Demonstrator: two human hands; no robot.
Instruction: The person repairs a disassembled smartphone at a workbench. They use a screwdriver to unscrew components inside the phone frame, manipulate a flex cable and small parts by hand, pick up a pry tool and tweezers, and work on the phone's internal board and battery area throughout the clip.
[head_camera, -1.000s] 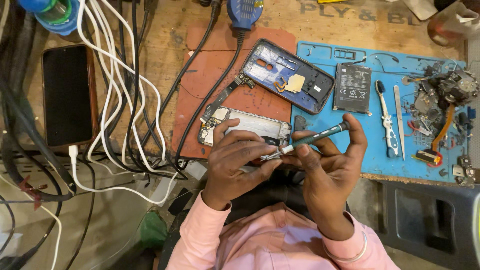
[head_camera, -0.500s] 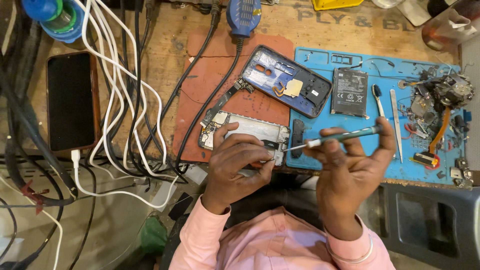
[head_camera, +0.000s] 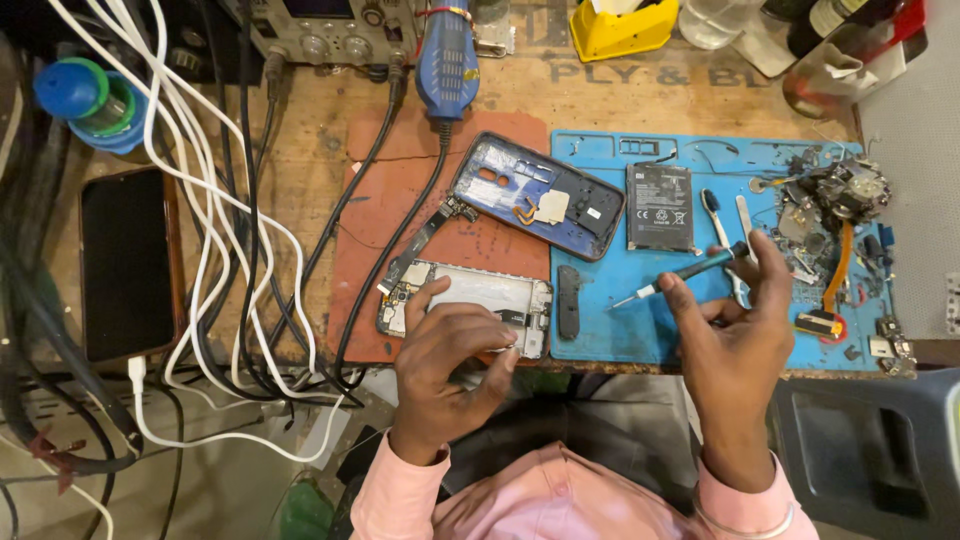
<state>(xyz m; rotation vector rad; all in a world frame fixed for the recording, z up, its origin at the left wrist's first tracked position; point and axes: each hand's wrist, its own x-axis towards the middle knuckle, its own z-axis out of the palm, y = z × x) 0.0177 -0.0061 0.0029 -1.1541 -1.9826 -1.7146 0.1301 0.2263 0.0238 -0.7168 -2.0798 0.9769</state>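
**Opened phone under the hands on a cluttered repair bench**

A dark phone (head_camera: 128, 262) lies flat at far left beside looping white cables (head_camera: 200, 200). On the rust-red mat (head_camera: 400, 200), the left hand (head_camera: 445, 365) rests curled fingertips on the stripped phone frame (head_camera: 470, 300), a pale metal rectangle with bare circuitry at its end. Above it lies the blue back cover (head_camera: 535, 195). Over the blue silicone mat (head_camera: 620, 320), the right hand (head_camera: 735, 335) pinches a slim teal-handled screwdriver (head_camera: 675, 275), tilted, tip leftward. A black battery (head_camera: 660, 208) lies beyond.
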